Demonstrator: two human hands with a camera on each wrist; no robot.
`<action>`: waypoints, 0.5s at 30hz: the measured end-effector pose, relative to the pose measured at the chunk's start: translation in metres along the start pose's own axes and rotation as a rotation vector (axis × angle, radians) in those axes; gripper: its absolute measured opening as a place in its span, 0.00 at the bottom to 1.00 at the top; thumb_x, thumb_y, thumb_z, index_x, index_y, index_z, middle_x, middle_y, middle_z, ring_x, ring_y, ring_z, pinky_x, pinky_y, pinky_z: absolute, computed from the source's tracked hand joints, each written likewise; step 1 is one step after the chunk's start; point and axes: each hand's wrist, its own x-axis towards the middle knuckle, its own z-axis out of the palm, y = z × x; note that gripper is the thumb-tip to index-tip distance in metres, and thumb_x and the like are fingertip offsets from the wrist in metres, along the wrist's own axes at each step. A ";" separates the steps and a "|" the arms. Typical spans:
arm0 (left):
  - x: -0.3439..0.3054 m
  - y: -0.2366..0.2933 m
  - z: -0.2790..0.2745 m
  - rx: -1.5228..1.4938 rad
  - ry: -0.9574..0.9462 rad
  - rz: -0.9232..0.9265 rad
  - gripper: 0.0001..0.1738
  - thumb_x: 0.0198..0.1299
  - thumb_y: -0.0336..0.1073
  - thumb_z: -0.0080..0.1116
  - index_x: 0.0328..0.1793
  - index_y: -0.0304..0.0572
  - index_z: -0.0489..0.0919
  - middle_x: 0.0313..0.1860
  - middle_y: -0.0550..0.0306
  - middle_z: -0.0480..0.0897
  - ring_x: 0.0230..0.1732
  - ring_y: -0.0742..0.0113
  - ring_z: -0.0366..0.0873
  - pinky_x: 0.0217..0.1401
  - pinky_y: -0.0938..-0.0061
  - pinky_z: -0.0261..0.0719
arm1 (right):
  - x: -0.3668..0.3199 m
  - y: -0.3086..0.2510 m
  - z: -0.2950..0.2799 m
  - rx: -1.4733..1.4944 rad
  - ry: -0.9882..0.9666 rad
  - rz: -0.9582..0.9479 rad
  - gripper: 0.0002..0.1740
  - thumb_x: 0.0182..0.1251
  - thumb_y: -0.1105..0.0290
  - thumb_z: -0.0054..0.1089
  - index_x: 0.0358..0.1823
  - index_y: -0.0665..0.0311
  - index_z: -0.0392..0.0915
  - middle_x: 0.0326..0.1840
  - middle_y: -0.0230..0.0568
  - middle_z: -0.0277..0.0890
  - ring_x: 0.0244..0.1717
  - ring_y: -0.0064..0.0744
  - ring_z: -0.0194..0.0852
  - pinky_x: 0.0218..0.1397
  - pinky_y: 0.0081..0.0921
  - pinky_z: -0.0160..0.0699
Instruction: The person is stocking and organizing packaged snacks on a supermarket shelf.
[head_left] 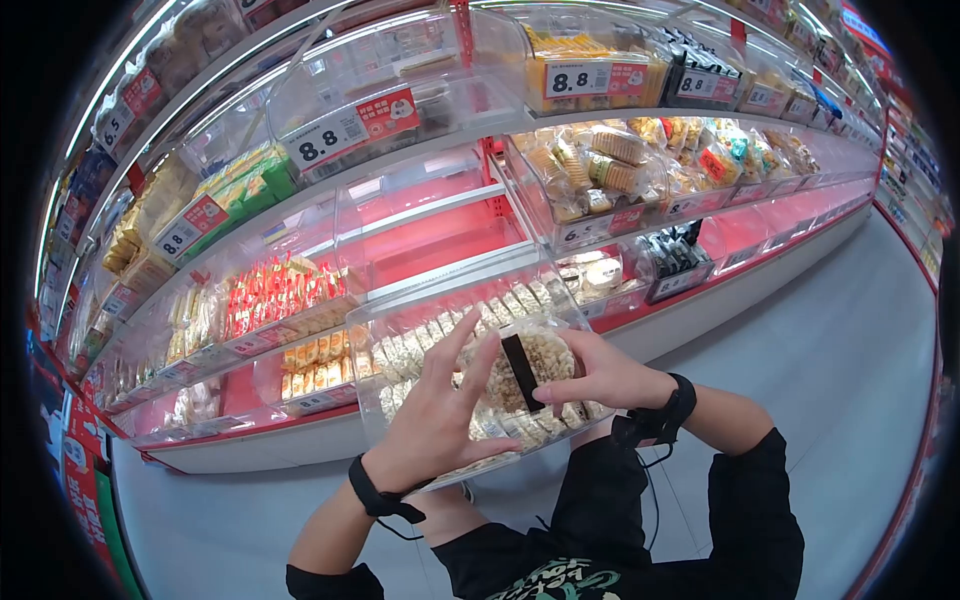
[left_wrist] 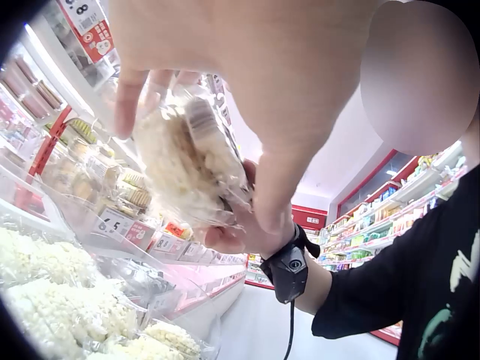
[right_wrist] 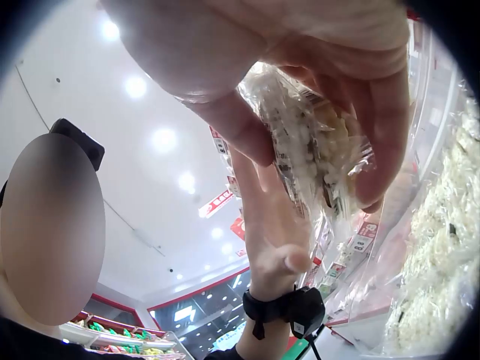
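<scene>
My right hand (head_left: 610, 372) grips a round puffed-rice cake in clear wrap (head_left: 548, 352), its thumb over the near side beside a black strip (head_left: 521, 372). In the right wrist view the wrapped cake (right_wrist: 304, 146) is pinched between thumb and fingers. My left hand (head_left: 435, 405) is at the cake's left side with fingers extended and thumb spread away. The left wrist view has its fingers close to the wrapped cake (left_wrist: 176, 161). Below both hands, a clear bin holds rows of similar wrapped puffed-rice cakes (head_left: 415, 348).
Shelves of clear bins with price tags (head_left: 325, 140) rise ahead. Biscuit packs (head_left: 615, 160) sit to the right, red-wrapped snacks (head_left: 285, 300) to the left. Behind the bin are bare red shelf panels (head_left: 430, 235). Grey floor (head_left: 790, 340) runs along the shelf base.
</scene>
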 end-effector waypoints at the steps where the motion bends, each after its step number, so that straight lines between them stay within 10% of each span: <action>1: -0.003 -0.004 0.001 -0.031 0.026 0.013 0.66 0.44 0.53 0.78 0.84 0.45 0.48 0.78 0.33 0.51 0.73 0.32 0.57 0.73 0.49 0.64 | -0.003 -0.003 -0.003 -0.009 0.030 -0.010 0.33 0.65 0.69 0.68 0.69 0.66 0.65 0.50 0.39 0.79 0.42 0.30 0.82 0.40 0.25 0.84; 5: -0.029 -0.035 0.004 -0.203 -0.035 -0.204 0.64 0.50 0.60 0.73 0.84 0.43 0.47 0.78 0.30 0.54 0.77 0.32 0.54 0.75 0.48 0.63 | -0.018 -0.006 -0.010 -0.936 0.267 -0.555 0.34 0.51 0.78 0.67 0.64 0.59 0.73 0.60 0.47 0.78 0.54 0.54 0.80 0.52 0.38 0.81; 8: -0.057 -0.066 0.014 0.028 -0.320 -0.306 0.62 0.50 0.63 0.71 0.82 0.40 0.51 0.77 0.30 0.57 0.77 0.31 0.55 0.73 0.46 0.65 | -0.019 -0.004 -0.022 -1.351 0.323 -0.978 0.34 0.46 0.77 0.67 0.61 0.56 0.76 0.65 0.46 0.76 0.60 0.50 0.78 0.55 0.39 0.80; 12: -0.084 -0.067 0.033 0.322 -0.738 -0.373 0.62 0.47 0.66 0.71 0.80 0.38 0.55 0.78 0.29 0.54 0.77 0.28 0.54 0.68 0.40 0.68 | -0.023 -0.003 -0.019 -1.495 0.388 -1.147 0.27 0.54 0.73 0.64 0.58 0.49 0.80 0.66 0.40 0.76 0.62 0.50 0.76 0.54 0.38 0.78; 15: -0.091 -0.055 0.043 0.400 -0.668 -0.360 0.66 0.42 0.69 0.72 0.81 0.40 0.55 0.78 0.30 0.55 0.77 0.27 0.53 0.65 0.40 0.71 | -0.024 0.000 -0.016 -1.553 0.395 -1.128 0.25 0.56 0.73 0.62 0.57 0.45 0.81 0.65 0.38 0.76 0.63 0.49 0.75 0.52 0.35 0.77</action>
